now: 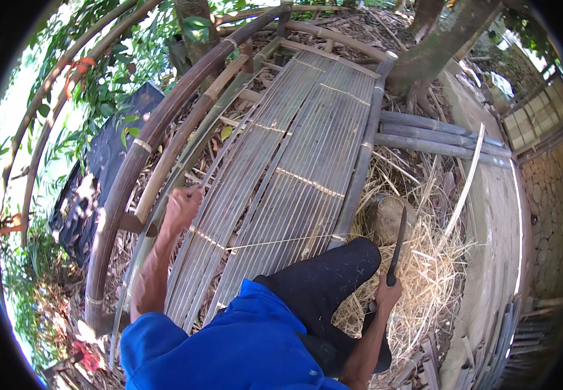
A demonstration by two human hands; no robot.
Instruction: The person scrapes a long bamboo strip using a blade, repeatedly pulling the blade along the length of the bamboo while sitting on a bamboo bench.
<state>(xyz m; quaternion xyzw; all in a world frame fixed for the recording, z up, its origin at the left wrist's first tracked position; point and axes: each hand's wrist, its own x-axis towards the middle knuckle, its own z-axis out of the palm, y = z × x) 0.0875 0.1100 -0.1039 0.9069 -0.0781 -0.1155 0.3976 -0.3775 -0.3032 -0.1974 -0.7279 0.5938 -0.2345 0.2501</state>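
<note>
My right hand is closed around the dark handle of a long knife, its narrow blade pointing up and away from me. The blade stands beside a round cut log on the ground to my right. My left hand is curled into a closed shape over the left side of a bamboo slat bench; whether anything is inside its fingers is hidden. A thin pale bamboo strip runs across the bench close to my dark-trousered leg, touching neither hand visibly.
Thick bamboo rails curve along the bench's left side. Pale shavings cover the ground at right, where a long split strip leans. Several bamboo poles reach from the bench to a concrete ledge. A tree trunk rises behind.
</note>
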